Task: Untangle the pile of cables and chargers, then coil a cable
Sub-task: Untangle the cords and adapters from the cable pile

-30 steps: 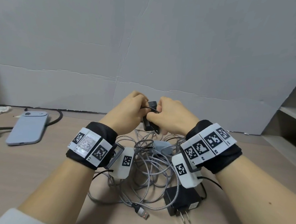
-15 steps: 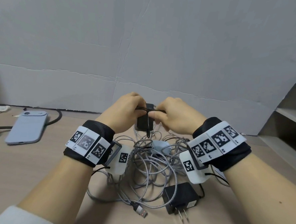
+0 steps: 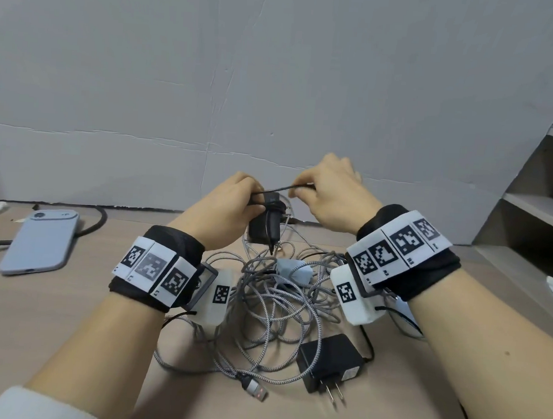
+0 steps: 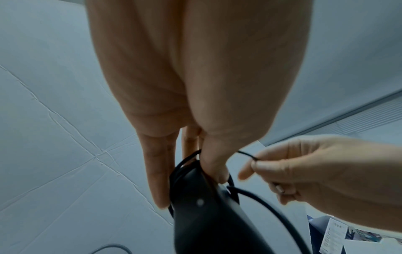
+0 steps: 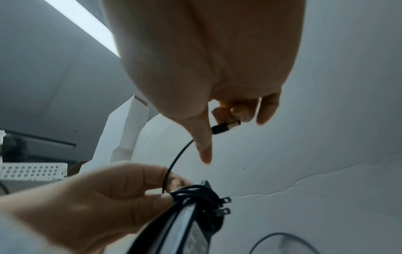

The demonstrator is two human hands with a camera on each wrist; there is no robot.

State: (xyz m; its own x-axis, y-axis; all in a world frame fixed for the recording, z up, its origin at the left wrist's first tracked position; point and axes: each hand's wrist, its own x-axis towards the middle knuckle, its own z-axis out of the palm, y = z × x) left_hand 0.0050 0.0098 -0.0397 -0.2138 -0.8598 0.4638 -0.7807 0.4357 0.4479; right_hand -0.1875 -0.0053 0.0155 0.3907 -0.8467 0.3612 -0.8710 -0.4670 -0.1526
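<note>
The light wooden tabletop (image 3: 51, 325) runs back to a grey creased wall, with bare room on the near left. At its middle lies the tangled pile of grey braided cables (image 3: 275, 306). Above its far edge the left hand (image 3: 226, 206) grips a black charger brick (image 3: 261, 231) wrapped in its thin black cord (image 4: 269, 208). The right hand (image 3: 331, 193) pinches the cord's barrel plug (image 5: 226, 128) (other fingers loosely spread), just beside.
</note>
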